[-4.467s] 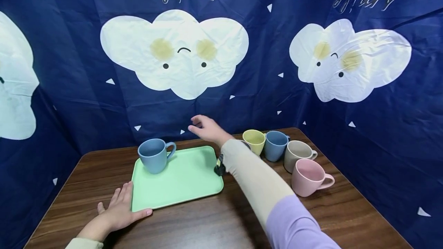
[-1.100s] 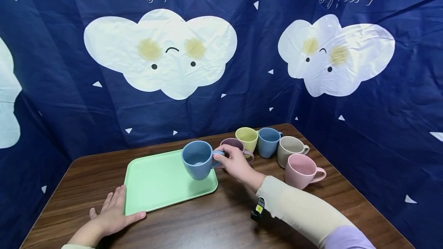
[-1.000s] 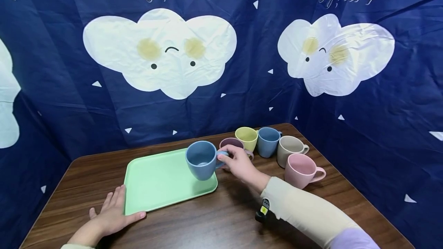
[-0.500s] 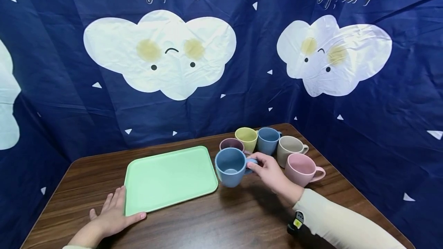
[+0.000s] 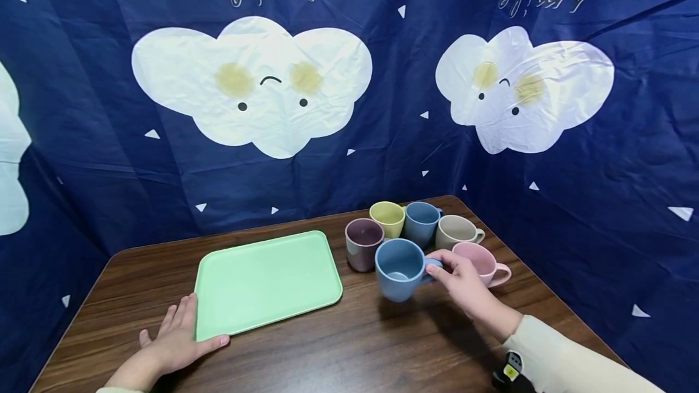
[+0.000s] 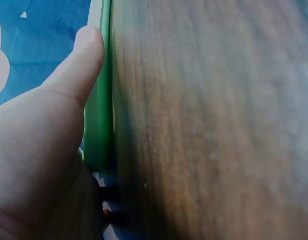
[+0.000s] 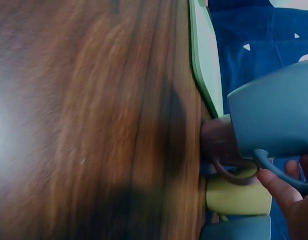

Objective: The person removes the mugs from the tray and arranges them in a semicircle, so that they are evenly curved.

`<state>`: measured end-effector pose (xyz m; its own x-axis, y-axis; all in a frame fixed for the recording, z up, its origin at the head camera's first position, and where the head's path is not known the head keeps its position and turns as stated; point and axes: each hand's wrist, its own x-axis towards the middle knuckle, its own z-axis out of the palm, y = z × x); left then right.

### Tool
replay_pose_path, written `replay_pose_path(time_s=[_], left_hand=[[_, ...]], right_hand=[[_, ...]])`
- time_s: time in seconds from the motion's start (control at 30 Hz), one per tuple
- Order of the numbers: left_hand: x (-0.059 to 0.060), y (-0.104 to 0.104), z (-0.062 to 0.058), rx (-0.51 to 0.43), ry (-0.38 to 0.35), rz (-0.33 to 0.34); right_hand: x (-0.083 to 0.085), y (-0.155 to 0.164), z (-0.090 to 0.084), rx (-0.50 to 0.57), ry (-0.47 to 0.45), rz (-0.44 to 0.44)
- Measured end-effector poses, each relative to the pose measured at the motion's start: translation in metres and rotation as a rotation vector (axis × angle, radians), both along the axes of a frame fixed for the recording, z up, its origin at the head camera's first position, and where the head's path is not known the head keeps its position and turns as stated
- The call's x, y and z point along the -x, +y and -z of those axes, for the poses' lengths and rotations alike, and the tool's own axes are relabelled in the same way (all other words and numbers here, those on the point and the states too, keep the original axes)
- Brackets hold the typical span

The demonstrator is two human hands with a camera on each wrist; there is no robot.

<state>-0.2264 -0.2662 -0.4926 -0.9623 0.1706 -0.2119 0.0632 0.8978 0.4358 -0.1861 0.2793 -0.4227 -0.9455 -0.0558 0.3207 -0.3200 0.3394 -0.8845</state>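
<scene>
table (image 5: pixel 338 350): right hand (image 5: pixel 464 284) holds mug (image 5: pixel 398 268)

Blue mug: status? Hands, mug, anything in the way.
Right hand grips blue mug by its handle, above the table. Left hand flat against green tray corner. Purple mug and pink mug close either side.

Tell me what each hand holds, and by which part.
The right hand holds the blue mug by its handle. The left hand holds nothing; it rests against the green tray.
</scene>
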Motion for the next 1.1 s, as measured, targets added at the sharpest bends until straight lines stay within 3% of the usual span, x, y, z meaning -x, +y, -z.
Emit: replay_pose_path(time_s=[0.27, 0.53, 0.77, 1.1], left_hand=[[0.0, 0.001, 0.001, 0.006, 0.001, 0.002], [0.0, 0.0, 0.001, 0.008, 0.003, 0.004], [0.001, -0.003, 0.0, 0.012, 0.027, 0.003], [0.001, -0.002, 0.004, 0.021, 0.036, 0.004]], right_hand=[[-0.01, 0.022, 0.004, 0.06, -0.006, -0.05], [-0.013, 0.042, 0.014, 0.165, -0.061, -0.238], [-0.012, 0.053, 0.021, 0.209, -0.102, -0.348], [-0.026, 0.067, 0.029, 0.236, -0.108, -0.338]])
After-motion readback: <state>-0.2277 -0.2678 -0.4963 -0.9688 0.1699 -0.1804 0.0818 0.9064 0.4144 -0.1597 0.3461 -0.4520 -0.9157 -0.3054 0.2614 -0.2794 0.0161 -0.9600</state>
